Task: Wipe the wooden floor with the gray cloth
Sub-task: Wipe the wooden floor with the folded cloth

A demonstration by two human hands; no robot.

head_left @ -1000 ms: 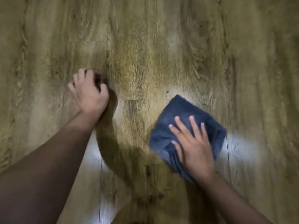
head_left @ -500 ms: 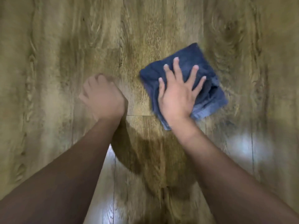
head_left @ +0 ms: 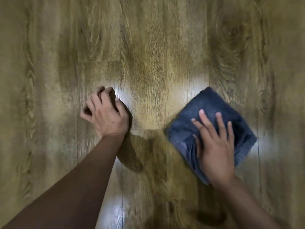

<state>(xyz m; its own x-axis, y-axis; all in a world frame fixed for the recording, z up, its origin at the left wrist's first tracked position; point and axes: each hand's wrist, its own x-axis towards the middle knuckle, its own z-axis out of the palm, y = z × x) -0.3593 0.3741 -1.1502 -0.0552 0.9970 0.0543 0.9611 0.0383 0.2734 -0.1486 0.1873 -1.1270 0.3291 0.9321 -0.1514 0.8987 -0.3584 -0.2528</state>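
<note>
A folded gray-blue cloth (head_left: pixel 209 109) lies flat on the wooden floor (head_left: pixel 156 55) at the right of the head view. My right hand (head_left: pixel 214 146) presses down on it with the palm, fingers spread and pointing away from me. My left hand (head_left: pixel 105 113) rests on the bare floor to the left, fingers curled under, about a hand's width from the cloth. Whether it holds anything small is hidden by the curled fingers.
Brown wood-grain planks fill the whole view, with seams running away from me. Bright glare patches show beside both hands and low in the middle. My arms cast a dark shadow between them.
My right hand has pulled the cloth back toward me and to the right from its farther position. The left hand has stayed on the floor, braced in about the same spot.
</note>
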